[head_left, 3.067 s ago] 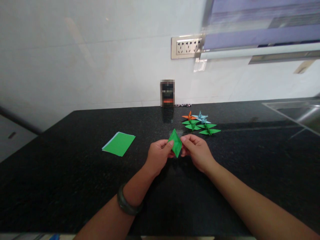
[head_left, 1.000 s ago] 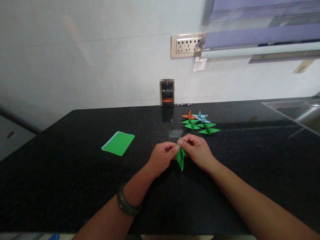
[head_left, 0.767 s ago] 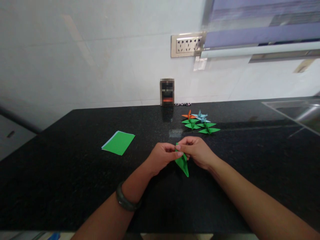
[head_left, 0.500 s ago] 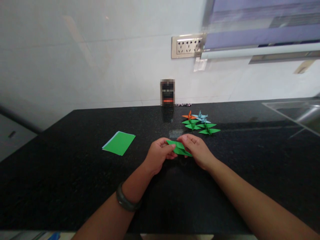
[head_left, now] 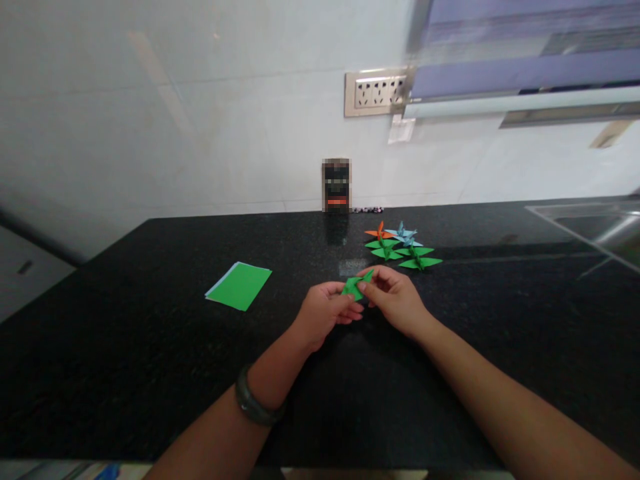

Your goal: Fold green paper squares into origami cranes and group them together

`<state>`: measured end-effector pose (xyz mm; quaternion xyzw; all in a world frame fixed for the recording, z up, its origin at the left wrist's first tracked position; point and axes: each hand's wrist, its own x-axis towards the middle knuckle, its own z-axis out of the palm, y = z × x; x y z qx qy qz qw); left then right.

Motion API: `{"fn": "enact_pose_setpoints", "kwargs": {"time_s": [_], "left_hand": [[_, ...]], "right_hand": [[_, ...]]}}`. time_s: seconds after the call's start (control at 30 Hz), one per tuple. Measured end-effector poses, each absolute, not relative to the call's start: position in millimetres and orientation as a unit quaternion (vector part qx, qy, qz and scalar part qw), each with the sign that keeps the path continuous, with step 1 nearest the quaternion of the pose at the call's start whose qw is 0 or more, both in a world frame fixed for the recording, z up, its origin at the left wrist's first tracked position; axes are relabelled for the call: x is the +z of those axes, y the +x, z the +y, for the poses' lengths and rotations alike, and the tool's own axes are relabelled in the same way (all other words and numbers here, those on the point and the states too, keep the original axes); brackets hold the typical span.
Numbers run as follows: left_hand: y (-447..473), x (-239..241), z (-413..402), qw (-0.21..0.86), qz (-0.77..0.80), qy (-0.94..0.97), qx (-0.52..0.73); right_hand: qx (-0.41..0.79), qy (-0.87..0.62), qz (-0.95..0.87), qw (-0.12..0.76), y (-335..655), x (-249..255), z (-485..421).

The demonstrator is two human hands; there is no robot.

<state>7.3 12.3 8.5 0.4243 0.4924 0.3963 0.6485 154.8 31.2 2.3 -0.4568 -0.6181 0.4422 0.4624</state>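
Between my two hands is a small green folded paper [head_left: 354, 288], held just above the dark countertop. My left hand [head_left: 327, 310] pinches its left side, thumb on top and the other fingers beneath. On the right side my right hand [head_left: 395, 297] grips it with thumb and fingers, and a narrow pointed flap sticks up by that hand. Parts of the paper are hidden by my fingers. Beyond my right hand stand several folded paper cranes: green ones [head_left: 420, 259], an orange one [head_left: 381, 231] and light blue ones [head_left: 401, 231].
A stack of square paper [head_left: 240, 287], green on top, lies to the left on the black countertop [head_left: 125, 347]. A blurred-out dark object [head_left: 337, 185] leans at the wall beside a beaded strand [head_left: 368, 210]. A metal sink [head_left: 610, 233] is at the right; sockets [head_left: 377, 92] are on the wall.
The green paper has been turned and folded up, so it looks shorter, with a point now rising at its right. My right thumb has moved onto it.
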Motion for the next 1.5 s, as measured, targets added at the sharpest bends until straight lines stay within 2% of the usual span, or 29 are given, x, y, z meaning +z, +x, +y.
{"fn": "enact_pose_setpoints", "kwargs": {"time_s": [0.13,0.47,0.77,0.9,1.13,1.37,1.5], "left_hand": [[8,9,11,0.651,0.472,0.457,0.381],[11,8,11,0.642,0.463,0.456,0.407],[14,7,10,0.613,0.480,0.487,0.396],[13,9,10,0.608,0.481,0.491,0.397],[14,6,11,0.606,0.489,0.486,0.397],[15,8,10,0.608,0.496,0.458,0.417],[15,7,9,0.618,0.482,0.458,0.419]], "right_hand": [[0.391,-0.474,-0.641,0.460,157,-1,33],[0.373,-0.485,-0.629,0.479,154,-3,32],[0.245,-0.491,-0.677,0.491,154,-2,28],[0.223,-0.510,-0.669,0.491,154,0,27],[0.248,-0.539,-0.626,0.506,156,4,27],[0.437,-0.490,-0.560,0.506,148,3,26],[0.475,-0.484,-0.543,0.495,143,0,25]]}}
